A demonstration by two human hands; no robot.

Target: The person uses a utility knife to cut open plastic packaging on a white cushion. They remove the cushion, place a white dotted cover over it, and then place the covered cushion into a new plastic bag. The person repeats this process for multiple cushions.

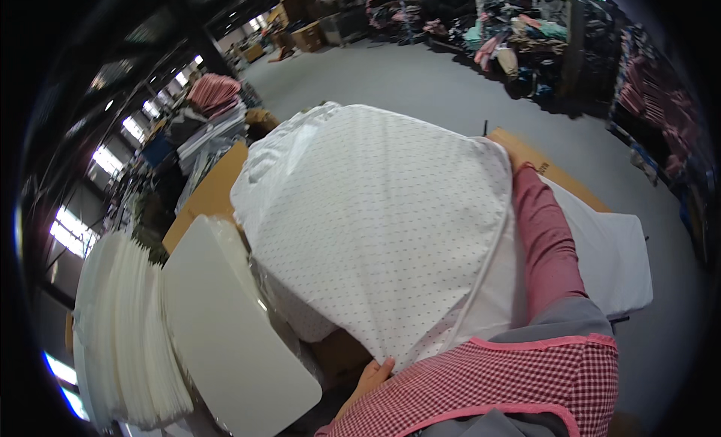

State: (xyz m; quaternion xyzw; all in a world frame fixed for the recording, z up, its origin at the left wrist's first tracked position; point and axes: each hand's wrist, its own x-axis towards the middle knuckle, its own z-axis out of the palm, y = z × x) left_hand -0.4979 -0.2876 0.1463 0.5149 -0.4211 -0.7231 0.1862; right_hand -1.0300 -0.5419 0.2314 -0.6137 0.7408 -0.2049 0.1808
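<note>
In the head view one dotted white garment [375, 226] spreads over the table [218, 189]. The left hand [369, 380] pinches its near hem, grip closed. The right hand [520, 163] is mostly hidden behind the far edge; its grip cannot be made out. One stack of white boards [150, 339] stands at left.

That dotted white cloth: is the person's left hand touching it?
Touching. The head view shows the left hand with its fingers at the bottom edge of the dotted white cloth.
</note>
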